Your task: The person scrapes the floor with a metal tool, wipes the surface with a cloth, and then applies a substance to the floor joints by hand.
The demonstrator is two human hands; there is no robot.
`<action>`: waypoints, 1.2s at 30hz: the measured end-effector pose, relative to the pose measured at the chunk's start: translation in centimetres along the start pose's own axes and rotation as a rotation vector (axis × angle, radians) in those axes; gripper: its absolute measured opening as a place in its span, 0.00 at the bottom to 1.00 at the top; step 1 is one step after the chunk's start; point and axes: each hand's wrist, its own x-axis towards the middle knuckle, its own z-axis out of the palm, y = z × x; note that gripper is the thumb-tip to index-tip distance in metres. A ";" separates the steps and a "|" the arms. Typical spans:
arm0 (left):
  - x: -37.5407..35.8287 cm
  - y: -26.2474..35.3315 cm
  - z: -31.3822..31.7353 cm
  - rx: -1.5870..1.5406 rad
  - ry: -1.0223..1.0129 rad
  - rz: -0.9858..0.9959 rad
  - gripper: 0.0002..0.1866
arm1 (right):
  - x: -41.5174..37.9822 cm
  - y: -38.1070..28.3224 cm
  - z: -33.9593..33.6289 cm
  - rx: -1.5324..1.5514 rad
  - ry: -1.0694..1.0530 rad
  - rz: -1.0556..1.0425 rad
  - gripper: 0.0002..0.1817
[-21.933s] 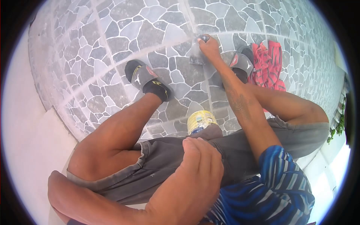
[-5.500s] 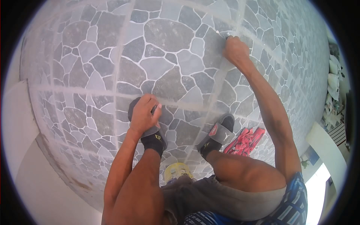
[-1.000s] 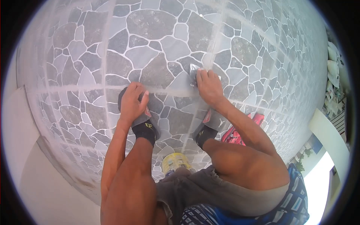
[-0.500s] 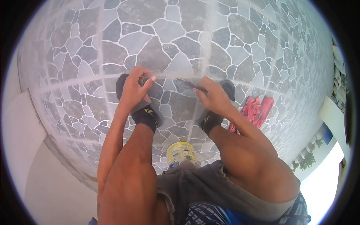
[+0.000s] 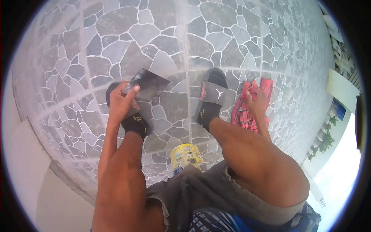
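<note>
My left hand [image 5: 123, 98] holds a thin dark flat square piece [image 5: 147, 84] by its lower left corner, fingers and thumb closed on it, above the stone-patterned tile floor [image 5: 162, 38]. On the right, my right hand [image 5: 258, 101] lies over a crumpled red and grey cloth [image 5: 244, 112] beside my foot. Its fingers look spread, somewhat blurred, on the cloth. No dark tool shows in it.
A yellow bucket [image 5: 187, 155] stands between my legs. My feet wear dark slide sandals [image 5: 217, 92] with black socks. A pale wall edge [image 5: 65, 181] runs along the lower left. Green plants [image 5: 325, 141] lie at the far right.
My right hand has left the middle, where it held a thin dark piece, and moved right onto the cloth. The dark square now shows broadly in my left hand. My right foot appears farther forward.
</note>
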 end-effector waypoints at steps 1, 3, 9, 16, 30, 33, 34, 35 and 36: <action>0.2 -1.3 -0.8 -0.051 0.106 0.067 0.19 | -2.4 2.5 1.7 -0.111 -0.083 0.077 0.36; 0.1 -3.3 -2.0 -0.117 0.224 -0.012 0.21 | -7.5 2.2 3.2 -0.142 -0.169 0.042 0.35; -0.2 -3.0 -2.7 -0.207 0.290 -0.051 0.19 | -5.1 5.0 5.9 -0.077 -0.027 -0.243 0.28; -0.4 -5.1 -4.2 -0.320 0.318 -0.065 0.16 | 15.8 -7.3 0.6 0.011 0.300 -0.493 0.14; 1.1 -6.4 -4.3 -0.486 0.370 -0.051 0.15 | 11.0 -27.2 4.8 0.048 0.320 -0.805 0.32; 0.3 -6.2 -4.3 -0.482 0.361 -0.104 0.16 | 5.2 -24.9 4.2 0.019 0.143 -0.958 0.31; 0.5 -6.1 -4.4 -0.496 0.353 -0.084 0.16 | 7.2 -25.3 4.3 0.021 0.194 -0.960 0.31; 0.6 -6.2 -4.5 -0.502 0.341 -0.071 0.16 | 10.3 -26.3 4.4 0.029 0.236 -0.955 0.31; 0.3 -6.5 -4.4 -0.508 0.331 -0.069 0.16 | 13.6 -27.5 4.8 0.036 0.268 -0.951 0.30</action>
